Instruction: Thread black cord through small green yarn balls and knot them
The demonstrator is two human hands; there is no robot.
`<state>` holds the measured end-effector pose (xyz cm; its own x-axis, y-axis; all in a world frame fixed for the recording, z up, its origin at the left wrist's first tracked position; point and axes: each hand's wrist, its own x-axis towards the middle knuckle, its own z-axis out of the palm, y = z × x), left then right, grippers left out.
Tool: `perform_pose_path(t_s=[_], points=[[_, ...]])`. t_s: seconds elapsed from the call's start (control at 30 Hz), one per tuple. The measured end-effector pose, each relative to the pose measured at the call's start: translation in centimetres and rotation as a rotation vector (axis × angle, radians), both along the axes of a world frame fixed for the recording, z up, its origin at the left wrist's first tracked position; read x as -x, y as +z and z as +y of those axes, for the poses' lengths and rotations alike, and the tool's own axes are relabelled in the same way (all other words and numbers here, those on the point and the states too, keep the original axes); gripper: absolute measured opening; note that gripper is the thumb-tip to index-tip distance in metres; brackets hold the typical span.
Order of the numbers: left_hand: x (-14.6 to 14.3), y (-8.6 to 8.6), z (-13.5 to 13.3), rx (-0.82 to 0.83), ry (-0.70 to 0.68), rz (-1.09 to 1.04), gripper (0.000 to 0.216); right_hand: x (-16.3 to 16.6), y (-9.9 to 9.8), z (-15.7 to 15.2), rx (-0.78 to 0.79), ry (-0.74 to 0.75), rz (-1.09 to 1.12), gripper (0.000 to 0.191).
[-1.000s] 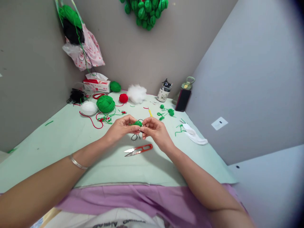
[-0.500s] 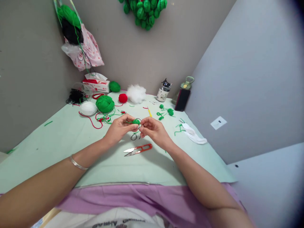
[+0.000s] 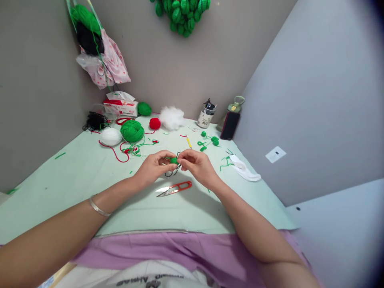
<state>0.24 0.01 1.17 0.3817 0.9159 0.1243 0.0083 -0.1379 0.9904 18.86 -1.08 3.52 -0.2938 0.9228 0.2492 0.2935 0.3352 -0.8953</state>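
Note:
My left hand [image 3: 156, 164] pinches a small green crocheted ball [image 3: 174, 160] between thumb and fingers, above the table. Against the ball's right edge, the closed fingertips of my right hand [image 3: 196, 165] grip black yarn [image 3: 177, 169]; its loose loop and ends hang below the ball, and a short piece sticks up above it. Whether a needle is in those fingers cannot be made out. Just below the hands, thread snips [image 3: 174, 189] with an orange handle lie with their blades apart, pointing left.
Behind the hands are a green yarn ball [image 3: 132, 131], white yarn [image 3: 110, 136], red yarn [image 3: 155, 123], stuffing [image 3: 172, 118] and a tissue box [image 3: 120, 108]. To the right lie small green pieces [image 3: 215, 140], a yellow-handled hook [image 3: 189, 142], a phone [image 3: 230, 125] and white fabric [image 3: 244, 169].
The green ball has come slightly lower and right, turned between the fingers. My right fingertips have closed in against its edge, and the black yarn has shifted, with a piece now showing above.

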Motion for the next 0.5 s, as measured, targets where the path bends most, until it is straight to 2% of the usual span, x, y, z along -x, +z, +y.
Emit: perform_pose_path(t_s=[0.13,0.3,0.5], points=[[-0.1,0.2,-0.1,-0.001,-0.021,0.056,0.033,-0.1,0.3,0.2,-0.169,-0.073,-0.026,0.008],[0.3,0.4,0.3,0.043,-0.044,0.040,0.035,-0.6,0.8,1.0,-0.236,-0.227,0.117,0.007],[0.6,0.3,0.5,0.058,-0.043,0.005,0.037,-0.1,0.8,0.4,-0.143,-0.127,0.074,0.013]])
